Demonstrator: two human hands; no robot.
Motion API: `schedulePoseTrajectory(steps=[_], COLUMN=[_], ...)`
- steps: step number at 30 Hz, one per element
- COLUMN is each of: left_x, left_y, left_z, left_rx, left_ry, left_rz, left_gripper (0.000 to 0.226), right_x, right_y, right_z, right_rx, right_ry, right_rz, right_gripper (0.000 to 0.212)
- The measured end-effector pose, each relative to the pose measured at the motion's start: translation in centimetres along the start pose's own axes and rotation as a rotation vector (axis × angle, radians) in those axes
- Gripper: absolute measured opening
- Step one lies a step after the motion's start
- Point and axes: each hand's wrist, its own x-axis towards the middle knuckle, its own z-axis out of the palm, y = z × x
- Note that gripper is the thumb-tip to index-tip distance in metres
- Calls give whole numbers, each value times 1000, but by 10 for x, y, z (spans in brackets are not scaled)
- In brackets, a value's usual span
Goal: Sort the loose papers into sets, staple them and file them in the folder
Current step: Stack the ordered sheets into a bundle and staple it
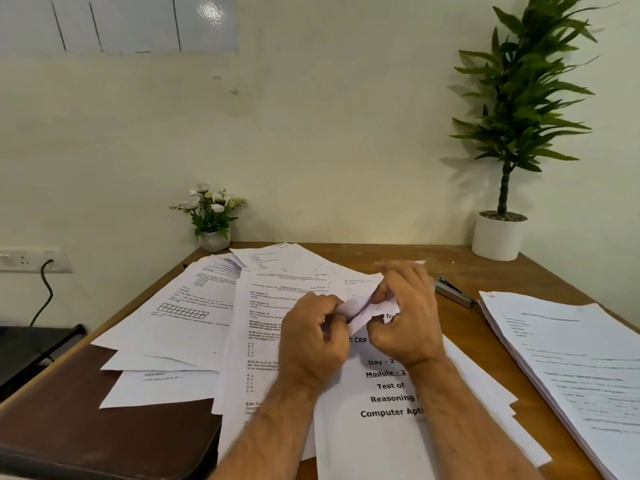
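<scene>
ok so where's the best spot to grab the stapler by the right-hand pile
Probably the stapler by its long sides near the middle, coming from above or from the left. It lies flat on the bare table, its near end close against the paper stack on the right; both hands are busy with a crumpled sheet.

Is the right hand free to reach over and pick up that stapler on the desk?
Probably not yet: the right hand and left hand both grip a crumpled paper. The stapler lies uncovered just beyond it.
</scene>
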Motion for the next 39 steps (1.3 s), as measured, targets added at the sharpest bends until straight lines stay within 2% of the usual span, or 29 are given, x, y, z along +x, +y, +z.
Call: schedulePoseTrajectory(steps=[2, 5, 8, 11, 15, 17, 19, 21, 23, 26, 28, 30, 32, 33, 35, 37, 39], left_x=[1, 2, 3, 2, 0, 3, 7, 10, 16, 32, 41, 45, 47, 48, 48, 49, 48], left_y=[1, 1, 1, 0, -1, -2, -2, -4, -8, -11, -13, -17, -18, -19, -22, -21, -15], left_z=[0, 2, 2, 3, 2, 1, -2, -5, -10, -20, -27, -31, -36, -38, -43, -46, -45], left_rx=[9, -4, -34, -52, -85, -17, 150, 314, 471, 681, 761, 760, 796, 824, 800, 649, 533], left_ry=[5, 0, 1, -7, 129, 236, 325, 342, 228, -172, -359, -439, -450, -414, -271, -142, -87], left_rz=[-28, -92, -135, -122, -82, -134, -220, -338, -469, -720, -835, -903, -891, -843, -708, -658, -677], left_gripper=[18, 19, 13, 18, 27, 32, 25, 32, 49, 82, 102, 119, 129, 127, 102, 74, 52], right_x=[0, -3, -2, -1, -5, -5, -6, -6, -6, -4, -3, -3, 0, 2, 6, 6, 5], right_y=[-2, -2, 0, 3, 8, 8, 8, 9, 12, 16, 17, 19, 19, 20, 22, 26, 29], right_z=[0, -1, 0, 1, 3, 4, 5, 5, 4, 0, -5, -9, -15, -18, -24, -26, -24], right_rx=[35, 83, -18, -68, -65, -58, -44, -30, -25, 26, 96, 249, 522, 628, 718, 733, 732], right_ry=[-9, 7, 22, 38, -3, -40, -64, -69, -43, 95, 213, 361, 557, 647, 771, 804, 787], right_rz=[24, 147, 56, 30, 42, 65, 100, 127, 146, 180, 223, 336, 533, 636, 779, 854, 879], right_gripper=[17, 34, 29, 20, 25, 24, 22, 17, 14, 11, 6, 12, 14, 13, 15, 15, 14])
